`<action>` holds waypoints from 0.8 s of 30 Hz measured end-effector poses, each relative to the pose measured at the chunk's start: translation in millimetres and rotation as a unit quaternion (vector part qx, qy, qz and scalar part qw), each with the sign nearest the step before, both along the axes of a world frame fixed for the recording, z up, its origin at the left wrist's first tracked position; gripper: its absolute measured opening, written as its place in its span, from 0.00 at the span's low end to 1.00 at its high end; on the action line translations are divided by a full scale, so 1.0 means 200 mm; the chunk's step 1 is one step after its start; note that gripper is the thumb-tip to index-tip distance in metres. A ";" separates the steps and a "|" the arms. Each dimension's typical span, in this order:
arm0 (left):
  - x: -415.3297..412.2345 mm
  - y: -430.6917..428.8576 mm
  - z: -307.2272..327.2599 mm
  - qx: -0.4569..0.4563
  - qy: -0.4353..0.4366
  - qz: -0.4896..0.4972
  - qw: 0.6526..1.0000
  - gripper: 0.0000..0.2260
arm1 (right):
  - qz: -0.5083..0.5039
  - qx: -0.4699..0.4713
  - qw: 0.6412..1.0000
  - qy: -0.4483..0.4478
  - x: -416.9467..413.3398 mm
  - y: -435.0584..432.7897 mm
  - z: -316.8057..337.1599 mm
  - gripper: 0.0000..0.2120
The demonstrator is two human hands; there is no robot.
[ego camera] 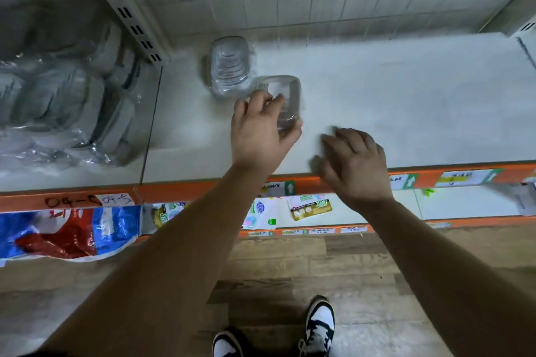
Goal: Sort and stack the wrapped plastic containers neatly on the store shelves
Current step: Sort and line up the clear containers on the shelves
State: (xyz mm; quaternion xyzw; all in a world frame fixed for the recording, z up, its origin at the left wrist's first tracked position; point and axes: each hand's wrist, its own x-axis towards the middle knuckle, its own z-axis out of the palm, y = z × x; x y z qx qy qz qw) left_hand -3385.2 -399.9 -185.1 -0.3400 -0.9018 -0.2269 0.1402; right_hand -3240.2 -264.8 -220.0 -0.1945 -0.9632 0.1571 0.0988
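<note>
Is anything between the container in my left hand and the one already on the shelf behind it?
Nothing visible. The held container, in the left hand, sits right beside the shelved container; the right hand hovers apart.

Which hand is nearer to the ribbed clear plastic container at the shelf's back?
Left. The left hand is just in front of the ribbed clear plastic container, gripping a second clear container; the right hand is farther right, by the orange shelf edge.
</note>
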 end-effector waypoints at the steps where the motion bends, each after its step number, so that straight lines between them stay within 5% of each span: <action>1: -0.03 0.05 0.01 -0.014 0.007 0.001 1.000 0.24 | -0.001 0.001 1.000 0.002 0.00 0.00 0.00 0.24; 10: -0.31 0.42 0.12 -0.167 -0.027 0.046 0.984 0.22 | -0.006 0.018 1.000 0.014 0.00 0.00 -0.02 0.24; 15: -0.31 0.40 0.08 -0.277 -0.028 0.018 0.960 0.29 | -0.003 0.022 1.000 0.005 0.01 0.00 -0.02 0.24; 24: -0.01 0.06 0.13 -0.208 -0.047 -0.076 0.974 0.29 | 0.025 -0.044 0.997 -0.063 0.10 -0.02 0.12 0.34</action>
